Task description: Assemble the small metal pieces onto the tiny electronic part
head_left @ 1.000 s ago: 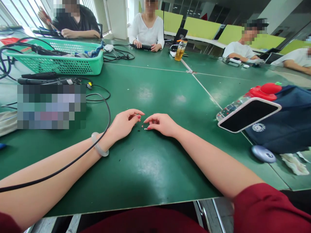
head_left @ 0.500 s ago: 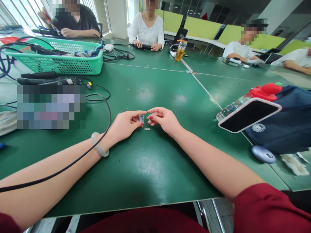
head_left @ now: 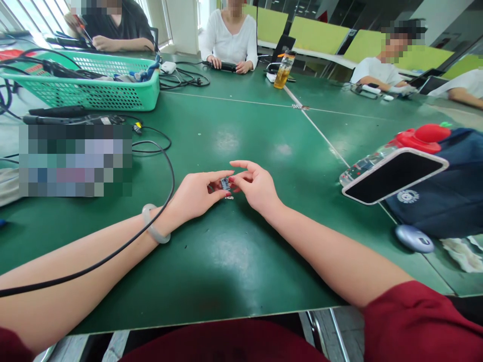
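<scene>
Between its thumb and fingers, my left hand (head_left: pixel 196 193) grips a small grey-blue rectangular part (head_left: pixel 225 184) that looks like a little electronic module. My right hand (head_left: pixel 259 187) is at the right edge of that part, thumb and fingers pinched together and index finger stretched out above. Whatever the right fingertips pinch is too small and hidden to make out. Just below the fingertips, a tiny whitish piece (head_left: pixel 229 197) lies on the green table (head_left: pixel 226 266). A pale bangle (head_left: pixel 155 224) circles my left wrist.
A black cable (head_left: pixel 113 254) runs across my left forearm. To the left stand a green basket (head_left: pixel 113 95) of cables and a blurred-out item. On the right are a phone (head_left: pixel 396 176), a red-capped bottle (head_left: pixel 422 138), a dark bag and a mouse (head_left: pixel 414 238). Several people sit around the table.
My right hand has come in against the small module, closing the gap between the hands. The module has turned slightly and shifted right with my left fingers.
</scene>
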### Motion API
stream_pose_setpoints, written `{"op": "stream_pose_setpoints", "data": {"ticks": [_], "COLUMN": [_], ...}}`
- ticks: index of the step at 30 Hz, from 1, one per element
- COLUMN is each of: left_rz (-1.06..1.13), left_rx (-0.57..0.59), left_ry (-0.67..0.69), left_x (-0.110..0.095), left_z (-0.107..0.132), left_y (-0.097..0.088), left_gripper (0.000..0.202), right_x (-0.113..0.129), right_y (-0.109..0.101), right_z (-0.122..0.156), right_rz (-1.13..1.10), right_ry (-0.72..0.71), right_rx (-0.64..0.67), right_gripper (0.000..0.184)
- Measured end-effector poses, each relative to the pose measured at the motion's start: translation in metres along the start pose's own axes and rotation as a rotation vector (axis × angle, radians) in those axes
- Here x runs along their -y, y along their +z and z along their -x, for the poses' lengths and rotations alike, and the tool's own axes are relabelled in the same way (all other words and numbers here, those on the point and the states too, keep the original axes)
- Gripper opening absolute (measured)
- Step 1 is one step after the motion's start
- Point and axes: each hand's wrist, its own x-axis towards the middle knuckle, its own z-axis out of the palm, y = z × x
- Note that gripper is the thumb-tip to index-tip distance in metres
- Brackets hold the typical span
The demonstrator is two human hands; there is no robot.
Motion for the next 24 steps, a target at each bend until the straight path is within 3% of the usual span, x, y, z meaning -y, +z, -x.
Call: {"op": "stream_pose_setpoints", "data": {"ticks": [13,24], "left_rz": [0.142,0.128], "left_rx": [0.017,0.019], "left_ry": [0.016,0.009], "left_x": [-0.0006,0.0024], "left_z": [-0.0001,-0.0001], "left_y": [0.0017,0.0012], "left_gripper": [0.053,0.055], "right_x": [-0.0007,0.0037], "right_y": [0.0004,-0.0013], "right_z": [0.0083,0.0091], "right_rz": [0.279,0.353], "right_ry": [-0.199,-0.311], "right_rx": [-0.020,0.065], "right_gripper": [0.035,0.041]}}
